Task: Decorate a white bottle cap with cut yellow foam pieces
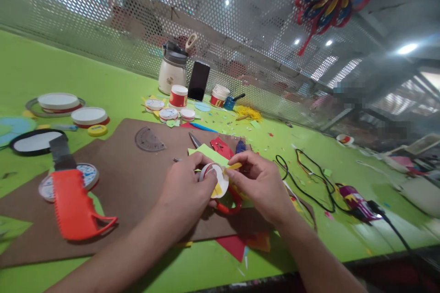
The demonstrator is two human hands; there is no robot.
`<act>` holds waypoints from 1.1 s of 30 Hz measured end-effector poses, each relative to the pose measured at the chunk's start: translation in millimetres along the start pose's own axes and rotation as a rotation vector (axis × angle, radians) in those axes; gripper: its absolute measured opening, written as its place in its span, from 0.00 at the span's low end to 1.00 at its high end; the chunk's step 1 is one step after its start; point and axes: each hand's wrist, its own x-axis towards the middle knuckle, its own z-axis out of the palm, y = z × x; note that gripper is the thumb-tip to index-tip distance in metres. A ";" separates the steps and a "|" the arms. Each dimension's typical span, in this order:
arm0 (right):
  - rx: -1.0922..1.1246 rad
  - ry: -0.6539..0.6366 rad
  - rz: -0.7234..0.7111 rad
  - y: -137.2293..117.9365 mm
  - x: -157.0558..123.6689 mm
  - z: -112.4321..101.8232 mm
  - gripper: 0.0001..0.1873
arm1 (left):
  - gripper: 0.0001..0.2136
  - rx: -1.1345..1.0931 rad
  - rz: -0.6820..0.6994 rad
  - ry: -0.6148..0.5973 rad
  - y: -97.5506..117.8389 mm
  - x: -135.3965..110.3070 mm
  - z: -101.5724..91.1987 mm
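My left hand (pixel 190 187) is closed on a small round white lid (pixel 222 187) with a red line round its side and a yellow patch on its face. At the lid's right edge, my right hand (pixel 259 181) pinches a small yellow paper piece (pixel 235 165) between thumb and fingertips. Below the hands lie red-handled scissors (pixel 229 206), partly hidden; a pointed blade (pixel 194 140) shows beyond them. Light green paper (pixel 206 152) and a red paper scrap (pixel 222 147) lie just behind the lid.
A brown board (pixel 130 201) covers part of the green table. On it are an orange-handled cutter (pixel 74 201) and a clear protractor (pixel 149 139). A kettle (pixel 173 68), a phone (pixel 199 81) and paper tubs (pixel 178 97) stand behind. Black cable (pixel 319 178) lies at right.
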 end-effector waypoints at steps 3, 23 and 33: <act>0.046 0.006 0.013 0.8 0.6 -0.2 0.05 | 0.04 0.015 0.005 0.006 0.2 -0.2 -0.7; -0.455 0.114 -0.502 1.7 -9.8 1.8 0.02 | 0.05 0.057 0.034 0.023 -1.5 -1.6 -0.3; -0.539 0.146 -0.560 7.1 -10.5 4.9 0.09 | 0.05 0.039 0.025 0.033 0.4 -1.6 0.4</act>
